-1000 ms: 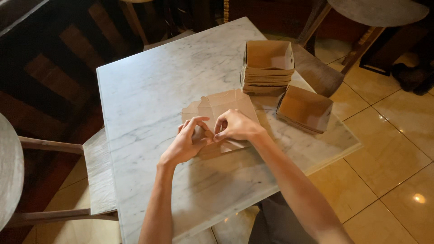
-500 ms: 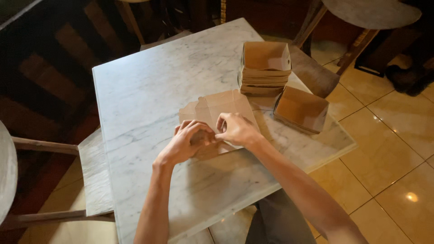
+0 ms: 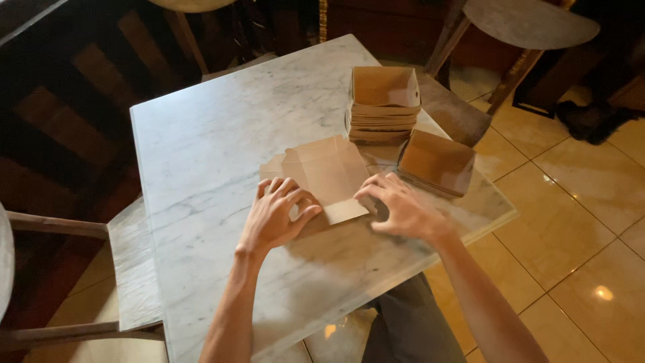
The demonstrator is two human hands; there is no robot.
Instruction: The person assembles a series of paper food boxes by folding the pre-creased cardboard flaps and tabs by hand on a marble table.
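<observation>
Where the marble worktop (image 3: 201, 154) carries the work: flat brown cardboard box blank (image 3: 322, 171), partly folded, lying between both hands. Left hand (image 3: 275, 218) spread, fingers (image 3: 285, 191) pressing the blank's near-left edge. Right hand (image 3: 403, 208) open, fingers (image 3: 369, 191) loosely splayed, touching the near-right flap. Behind, just beside: stack of folded boxes (image 3: 383, 104); single folded box (image 3: 437, 161).
</observation>
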